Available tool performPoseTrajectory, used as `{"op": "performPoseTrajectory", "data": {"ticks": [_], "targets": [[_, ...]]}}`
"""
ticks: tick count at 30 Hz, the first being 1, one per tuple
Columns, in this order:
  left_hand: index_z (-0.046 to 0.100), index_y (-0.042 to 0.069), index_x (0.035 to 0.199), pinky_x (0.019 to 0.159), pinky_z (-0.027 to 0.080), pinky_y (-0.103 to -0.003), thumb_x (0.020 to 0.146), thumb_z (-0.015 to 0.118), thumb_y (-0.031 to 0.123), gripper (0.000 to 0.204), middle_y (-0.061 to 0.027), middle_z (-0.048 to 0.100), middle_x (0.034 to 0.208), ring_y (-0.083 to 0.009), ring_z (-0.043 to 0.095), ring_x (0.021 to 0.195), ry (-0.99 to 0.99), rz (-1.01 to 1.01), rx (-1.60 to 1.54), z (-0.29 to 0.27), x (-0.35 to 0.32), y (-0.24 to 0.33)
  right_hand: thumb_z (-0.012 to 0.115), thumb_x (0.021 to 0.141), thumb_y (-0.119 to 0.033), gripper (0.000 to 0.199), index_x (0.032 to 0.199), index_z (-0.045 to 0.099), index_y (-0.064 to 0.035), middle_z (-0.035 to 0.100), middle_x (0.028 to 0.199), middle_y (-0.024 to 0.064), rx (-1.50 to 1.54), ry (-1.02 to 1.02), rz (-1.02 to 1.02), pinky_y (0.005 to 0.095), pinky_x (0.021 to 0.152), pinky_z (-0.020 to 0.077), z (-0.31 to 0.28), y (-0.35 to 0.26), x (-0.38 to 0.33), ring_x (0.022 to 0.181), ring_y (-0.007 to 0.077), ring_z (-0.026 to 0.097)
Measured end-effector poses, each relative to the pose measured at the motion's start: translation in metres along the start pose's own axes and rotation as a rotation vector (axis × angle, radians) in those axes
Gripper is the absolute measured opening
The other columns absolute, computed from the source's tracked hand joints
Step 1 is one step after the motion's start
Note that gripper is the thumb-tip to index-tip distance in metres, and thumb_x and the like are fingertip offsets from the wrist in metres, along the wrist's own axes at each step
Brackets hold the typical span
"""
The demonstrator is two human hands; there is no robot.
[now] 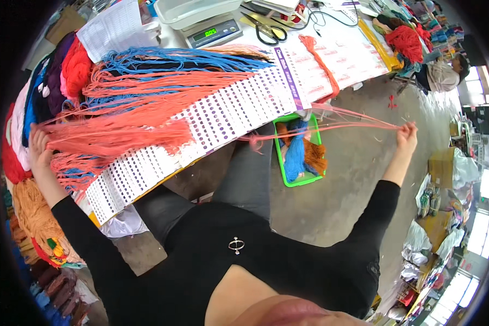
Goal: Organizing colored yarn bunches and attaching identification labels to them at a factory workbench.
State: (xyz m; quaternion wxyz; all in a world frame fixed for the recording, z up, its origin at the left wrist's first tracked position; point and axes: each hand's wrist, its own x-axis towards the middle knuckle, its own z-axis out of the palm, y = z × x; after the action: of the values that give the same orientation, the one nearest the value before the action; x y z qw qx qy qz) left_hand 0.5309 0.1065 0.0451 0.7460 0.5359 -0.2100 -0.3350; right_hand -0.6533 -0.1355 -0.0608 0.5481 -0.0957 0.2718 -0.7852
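Note:
Far out to the left, my left hand (39, 148) is closed on a bunch of coral yarn (119, 138), which is smeared by motion. My right hand (407, 136), stretched far to the right, pinches the ends of thin coral strands (353, 120) drawn out past the table edge. A small tangle (255, 142) hangs along the lower strands. Under the bunch lie more cut lengths of coral, blue (185, 61) and black yarn, spread over a white card (217, 122) printed with rows of dark dots. Whether one bunch runs unbroken between both hands, I cannot tell.
On the table stand a digital scale (213, 33), a clear plastic tub (193, 13) and scissors (270, 30), near a coral skein (320, 65). A green basket (283, 173) with blue and brown yarn sits below. Yarn heaps (35, 212) crowd the left; another person (443, 75) is far right.

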Motion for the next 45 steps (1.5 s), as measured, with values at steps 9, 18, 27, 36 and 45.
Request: {"op": "performPoseTrajectory", "data": {"ticks": [9, 18, 27, 36, 45], "targets": [[0.026, 0.004, 0.139, 0.053, 0.026, -0.021, 0.085, 0.056, 0.028, 0.067, 0.001, 0.041, 0.075, -0.0073, 0.03, 0.055, -0.595, 0.17, -0.353, 0.266, -0.156, -0.033, 0.054, 0.087, -0.01, 0.013, 0.095, 0.062, -0.0044, 0.048, 0.064, -0.0035, -0.788, -0.032, -0.656, 0.0194, 0.045, 0.0285, 0.134, -0.041, 0.0, 0.053, 0.0052, 0.039], [0.05, 0.002, 0.12, 0.071, 0.049, -0.026, 0.094, 0.044, 0.034, 0.042, -0.0153, 0.052, 0.121, -0.0196, 0.055, 0.089, -0.7, -0.866, -0.283, 0.497, -0.227, -0.284, 0.057, 0.085, -0.009, 0.021, 0.103, 0.055, 0.0003, 0.062, 0.075, 0.0069, -1.377, -0.903, -0.011, 0.0259, 0.063, 0.0484, 0.165, 0.301, -0.045, 0.066, 0.0127, 0.059], [0.039, -0.001, 0.123, 0.068, 0.053, -0.037, 0.094, 0.043, 0.035, 0.047, -0.0208, 0.044, 0.125, -0.0321, 0.059, 0.097, -0.461, -1.1, -0.01, 0.55, -0.228, -0.371, 0.059, 0.083, -0.028, 0.025, 0.085, 0.068, -0.0052, 0.063, 0.064, 0.0033, -1.554, -0.839, 0.091, 0.0281, 0.052, 0.0436, 0.121, 0.389, -0.059, 0.055, 0.0121, 0.057], [0.061, 0.007, 0.086, 0.037, 0.03, -0.024, 0.083, 0.055, 0.013, 0.009, -0.0068, 0.064, 0.072, -0.0095, 0.053, 0.048, -0.528, -0.714, 0.543, 0.573, -0.219, -0.392, 0.062, 0.078, -0.026, 0.024, 0.083, 0.067, -0.0021, 0.062, 0.062, 0.004, -1.509, -0.718, 0.078, 0.0279, 0.054, 0.0437, 0.123, 0.392, -0.06, 0.055, 0.0118, 0.056], [0.065, 0.005, 0.073, 0.043, 0.038, -0.024, 0.079, 0.059, 0.019, 0.016, -0.0029, 0.062, 0.066, -0.0107, 0.053, 0.047, -0.719, -0.371, 0.837, 0.545, -0.187, -0.404, 0.066, 0.077, -0.029, 0.025, 0.084, 0.062, -0.0053, 0.062, 0.068, 0.0065, -1.669, -0.76, -0.147, 0.0309, 0.058, 0.0449, 0.131, 0.394, -0.078, 0.062, 0.017, 0.059]]}}
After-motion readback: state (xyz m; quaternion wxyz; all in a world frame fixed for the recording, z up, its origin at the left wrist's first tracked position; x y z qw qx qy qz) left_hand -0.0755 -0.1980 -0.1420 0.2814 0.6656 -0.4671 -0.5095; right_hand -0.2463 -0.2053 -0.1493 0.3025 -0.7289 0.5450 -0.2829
